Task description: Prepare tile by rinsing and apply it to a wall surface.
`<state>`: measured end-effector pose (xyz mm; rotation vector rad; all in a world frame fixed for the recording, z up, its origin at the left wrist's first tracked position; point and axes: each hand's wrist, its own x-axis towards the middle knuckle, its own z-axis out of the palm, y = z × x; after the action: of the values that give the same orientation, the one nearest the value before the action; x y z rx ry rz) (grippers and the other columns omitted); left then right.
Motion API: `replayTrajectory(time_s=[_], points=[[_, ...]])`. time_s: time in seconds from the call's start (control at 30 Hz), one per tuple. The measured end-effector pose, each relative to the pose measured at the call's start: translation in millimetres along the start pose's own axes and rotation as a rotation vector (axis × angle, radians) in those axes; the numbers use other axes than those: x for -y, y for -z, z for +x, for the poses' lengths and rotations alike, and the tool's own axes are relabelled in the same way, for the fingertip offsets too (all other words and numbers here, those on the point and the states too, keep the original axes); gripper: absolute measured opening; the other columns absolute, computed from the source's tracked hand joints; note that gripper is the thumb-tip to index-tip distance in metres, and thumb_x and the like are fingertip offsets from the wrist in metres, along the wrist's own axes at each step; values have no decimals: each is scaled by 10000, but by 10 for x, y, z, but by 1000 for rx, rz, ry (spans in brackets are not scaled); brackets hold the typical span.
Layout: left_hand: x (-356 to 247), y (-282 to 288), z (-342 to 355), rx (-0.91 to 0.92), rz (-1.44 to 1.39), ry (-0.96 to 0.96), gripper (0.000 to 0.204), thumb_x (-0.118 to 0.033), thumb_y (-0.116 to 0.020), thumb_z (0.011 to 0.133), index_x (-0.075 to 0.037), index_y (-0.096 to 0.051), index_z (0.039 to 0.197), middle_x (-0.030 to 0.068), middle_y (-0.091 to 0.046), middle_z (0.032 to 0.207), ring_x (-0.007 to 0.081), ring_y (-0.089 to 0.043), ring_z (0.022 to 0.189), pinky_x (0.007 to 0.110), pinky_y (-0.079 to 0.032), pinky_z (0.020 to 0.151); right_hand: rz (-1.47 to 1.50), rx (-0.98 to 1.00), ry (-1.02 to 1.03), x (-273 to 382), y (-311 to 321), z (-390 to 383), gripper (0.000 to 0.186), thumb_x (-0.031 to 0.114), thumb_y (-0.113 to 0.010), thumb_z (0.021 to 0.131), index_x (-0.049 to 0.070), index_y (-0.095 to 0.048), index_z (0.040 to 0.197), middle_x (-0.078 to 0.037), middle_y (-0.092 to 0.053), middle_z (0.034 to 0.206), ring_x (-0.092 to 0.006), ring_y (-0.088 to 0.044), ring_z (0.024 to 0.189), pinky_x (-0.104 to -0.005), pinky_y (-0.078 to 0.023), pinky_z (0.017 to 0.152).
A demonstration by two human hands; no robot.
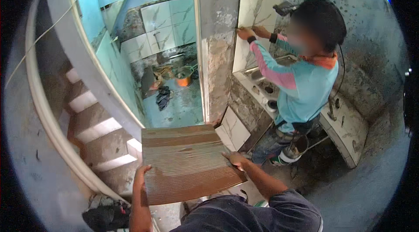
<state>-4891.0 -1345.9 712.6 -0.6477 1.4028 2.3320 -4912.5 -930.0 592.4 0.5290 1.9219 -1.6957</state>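
Observation:
A large rectangular tile (187, 164) is in front of me with its brown, ribbed back face up. My left hand (141, 174) is closed on its left edge, and my right hand (236, 160) grips its right edge. Beyond my right hand, a marbled white tile (232, 129) leans against the base of the counter. Farther right, a co-worker in a light blue and pink top (305, 88) has both hands against a marbled tile (257, 1) on the wall.
A staircase (94, 129) rises at the left. Ahead, a doorway opens on a blue room with an orange bucket (183, 78). At the right is a counter with a sink (257, 74); a second slab (349, 131) bears tools. A pail (293, 151) stands near the co-worker's legs.

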Motion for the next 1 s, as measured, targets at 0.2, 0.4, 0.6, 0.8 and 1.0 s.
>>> replayTrajectory(time_s=[0.2,0.4,0.6,0.8,1.0], points=[[-1148,-221,1048,-23,-147,-69,343,-160,-535,743,20,-551,1034,136,-601,900,236,-598,762,359,-510,699,63,29,187,1697,-362,726,583,421,-511,881,-119,-513,1103,-193,-572,1024,-251,-559,866,-372,-454,732],[-2088,-395,2479,-203,-116,-82,354,-227,-556,741,6,-553,1008,131,-597,887,233,-587,776,344,-501,680,0,1,-34,2377,-578,2476,526,368,-527,881,-127,-547,1057,-191,-606,966,-227,-584,829,-348,-465,700],[-2827,251,4920,-16,-167,134,339,-123,-543,740,24,-548,1044,121,-611,874,213,-598,752,333,-502,669,-288,-169,-49,3023,-740,4252,479,356,-505,895,-88,-572,1061,-194,-614,997,-216,-575,893,-344,-446,781],[-3645,328,6320,-71,-127,338,295,-153,-574,728,-29,-562,996,102,-581,848,234,-564,735,366,-471,661,-15,-130,-339,4118,-963,5059,565,407,-545,860,-108,-538,1092,-202,-622,979,-252,-597,870,-348,-456,758],[-4340,-616,7328,18,37,362,254,-126,-586,745,-18,-575,975,83,-610,892,214,-589,765,340,-492,706,119,-297,-298,3941,-582,5718,599,398,-592,836,-155,-526,1057,-202,-606,985,-242,-574,853,-337,-447,748]])
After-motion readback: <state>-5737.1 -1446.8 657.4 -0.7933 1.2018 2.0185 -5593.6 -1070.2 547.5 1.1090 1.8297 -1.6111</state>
